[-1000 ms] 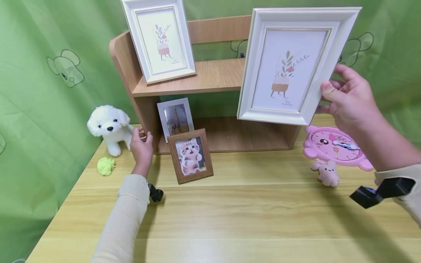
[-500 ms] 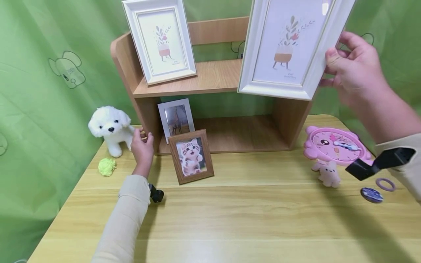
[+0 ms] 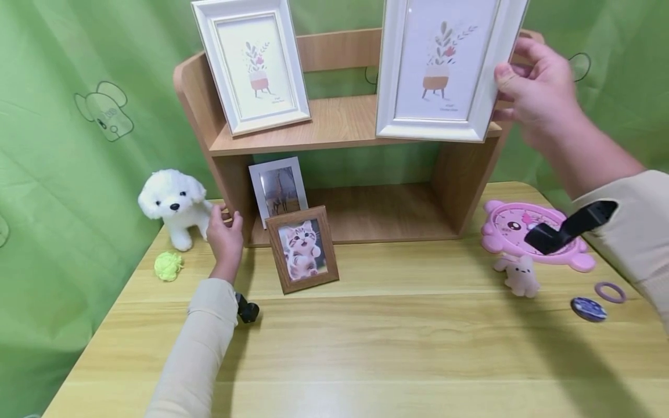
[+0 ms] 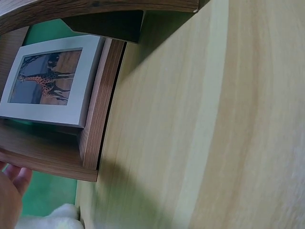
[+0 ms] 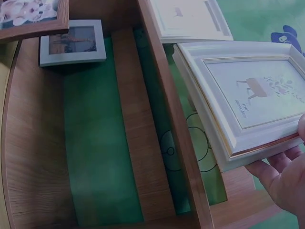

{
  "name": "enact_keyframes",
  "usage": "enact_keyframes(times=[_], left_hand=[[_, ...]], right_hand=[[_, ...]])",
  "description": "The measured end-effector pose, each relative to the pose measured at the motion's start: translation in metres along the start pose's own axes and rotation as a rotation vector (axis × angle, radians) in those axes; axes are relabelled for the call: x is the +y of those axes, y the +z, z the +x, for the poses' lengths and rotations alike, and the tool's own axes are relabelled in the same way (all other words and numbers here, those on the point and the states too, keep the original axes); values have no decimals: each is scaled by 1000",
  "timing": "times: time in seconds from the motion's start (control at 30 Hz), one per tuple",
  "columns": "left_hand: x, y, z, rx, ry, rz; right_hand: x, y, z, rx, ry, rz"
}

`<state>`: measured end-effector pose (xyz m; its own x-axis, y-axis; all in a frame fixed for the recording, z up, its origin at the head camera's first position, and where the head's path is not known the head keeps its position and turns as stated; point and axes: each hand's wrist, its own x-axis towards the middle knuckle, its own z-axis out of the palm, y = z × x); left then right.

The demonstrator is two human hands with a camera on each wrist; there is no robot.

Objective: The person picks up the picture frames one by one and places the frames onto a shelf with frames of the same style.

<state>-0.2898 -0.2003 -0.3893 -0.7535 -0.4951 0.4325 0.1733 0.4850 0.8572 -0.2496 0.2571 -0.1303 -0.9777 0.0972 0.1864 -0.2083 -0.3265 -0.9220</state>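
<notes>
Frame (image 3: 444,67), large, white, at right end of upper shelf (image 3: 342,119); long axis near vertical, front facing person, plant print upright; shelf contact unclear. Right hand (image 3: 540,87) pinches its right edge. Left hand (image 3: 226,237), fingers loosely bent, beside left panel (image 3: 234,188).

And here's the left hand (image 4: 9,200), down in the bottom left corner — fingertips right up at the side of a brown wood-grain shelf (image 4: 43,148). Inside the shelf sits a white rectangular picture frame (image 4: 50,81), its giraffe photo lying sideways in this view. Across the top runs a brown wooden edge (image 4: 105,7), a dark flat panel (image 4: 107,26) beneath it. Pale striped wooden tabletop (image 4: 190,119) fills the right; green backdrop (image 4: 47,193) shows past the shelf — and low down, a cut-off fluffy white shape (image 4: 64,217).
</notes>
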Motion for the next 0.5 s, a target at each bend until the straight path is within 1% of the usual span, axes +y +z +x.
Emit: enact_keyframes(times=[0.1, 0.4, 0.5], left_hand=[[0, 0, -1, 4, 1, -3], [1, 0, -1, 3, 3, 10], [1, -1, -3, 3, 15, 7]], right_hand=[[2, 2, 5, 10, -2, -28], [4, 7, 20, 58, 13, -29], [5, 9, 18, 62, -2, -32]])
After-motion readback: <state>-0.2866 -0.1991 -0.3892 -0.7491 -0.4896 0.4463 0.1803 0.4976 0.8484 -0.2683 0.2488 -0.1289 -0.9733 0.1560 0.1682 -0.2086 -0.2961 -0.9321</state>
